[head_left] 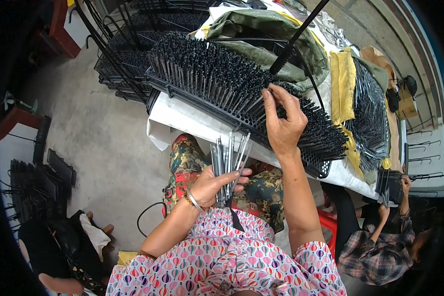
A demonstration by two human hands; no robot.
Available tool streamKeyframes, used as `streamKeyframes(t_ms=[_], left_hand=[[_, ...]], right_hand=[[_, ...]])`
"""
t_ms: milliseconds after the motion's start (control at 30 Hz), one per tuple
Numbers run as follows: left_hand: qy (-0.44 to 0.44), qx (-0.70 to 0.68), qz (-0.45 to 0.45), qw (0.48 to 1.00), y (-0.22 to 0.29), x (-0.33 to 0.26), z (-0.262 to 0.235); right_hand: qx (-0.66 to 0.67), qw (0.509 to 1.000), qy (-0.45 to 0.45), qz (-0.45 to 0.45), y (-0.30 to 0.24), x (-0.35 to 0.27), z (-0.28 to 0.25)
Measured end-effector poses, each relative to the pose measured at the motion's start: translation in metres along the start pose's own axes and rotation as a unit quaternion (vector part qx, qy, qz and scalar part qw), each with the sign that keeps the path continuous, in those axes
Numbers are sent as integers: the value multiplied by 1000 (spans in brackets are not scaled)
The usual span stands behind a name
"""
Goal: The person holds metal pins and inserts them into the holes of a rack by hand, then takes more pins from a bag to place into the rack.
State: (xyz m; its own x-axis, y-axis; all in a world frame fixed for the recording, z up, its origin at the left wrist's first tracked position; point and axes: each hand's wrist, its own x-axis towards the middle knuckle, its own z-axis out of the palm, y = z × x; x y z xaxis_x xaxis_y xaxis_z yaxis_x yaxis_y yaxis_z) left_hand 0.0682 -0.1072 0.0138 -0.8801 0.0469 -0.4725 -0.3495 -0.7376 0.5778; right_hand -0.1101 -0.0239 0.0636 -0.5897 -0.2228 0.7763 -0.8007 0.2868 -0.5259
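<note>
My left hand [212, 186] is wrapped round a loose bundle of thin, shiny grey rods [223, 157], held upright over my lap. In front of me, a long black perforated rack [204, 102] lies slantwise along the table edge. Dense rows of thin rods with dark tips [207, 69] stand in its holes. Over the middle of the rack is my right hand [287, 123], thumb and fingers pinched together among the rod tips. Whatever sits in that pinch is too small to make out.
Behind the rack lies an open green woven sack [315, 54]. To its right is a clear plastic bag of dark rods [367, 113]. More filled racks [121, 59] with tall hooks stand at the left. At lower right, a person in a plaid shirt [380, 251] handles rods.
</note>
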Motion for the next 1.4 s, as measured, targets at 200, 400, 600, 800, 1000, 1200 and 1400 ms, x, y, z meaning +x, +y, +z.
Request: streamKeyframes(t_ms=[200, 400, 600, 800, 1000, 1200, 1400], left_hand=[[4, 33, 14, 999, 1, -1, 1], [-4, 25, 13, 1000, 2, -3, 0], [-11, 21, 18, 1000, 3, -4, -1], [-11, 33, 24, 999, 5, -6, 0], [-15, 43, 27, 999, 9, -10, 3], [-41, 70, 33, 996, 6, -10, 1], [-68, 92, 19, 993, 2, -12, 0]], right_hand=[[-5, 1000, 11, 3, -2, -4, 1], [-10, 1000, 6, -3, -5, -4, 1], [-31, 998, -34, -35, 0, -6, 5], [-151, 973, -86, -153, -6, -4, 7], [-29, 976, -215, 0, -32, -8, -25], [78, 916, -360, 158, -22, -22, -40], [209, 824, -421, 317, -11, -30, -42]])
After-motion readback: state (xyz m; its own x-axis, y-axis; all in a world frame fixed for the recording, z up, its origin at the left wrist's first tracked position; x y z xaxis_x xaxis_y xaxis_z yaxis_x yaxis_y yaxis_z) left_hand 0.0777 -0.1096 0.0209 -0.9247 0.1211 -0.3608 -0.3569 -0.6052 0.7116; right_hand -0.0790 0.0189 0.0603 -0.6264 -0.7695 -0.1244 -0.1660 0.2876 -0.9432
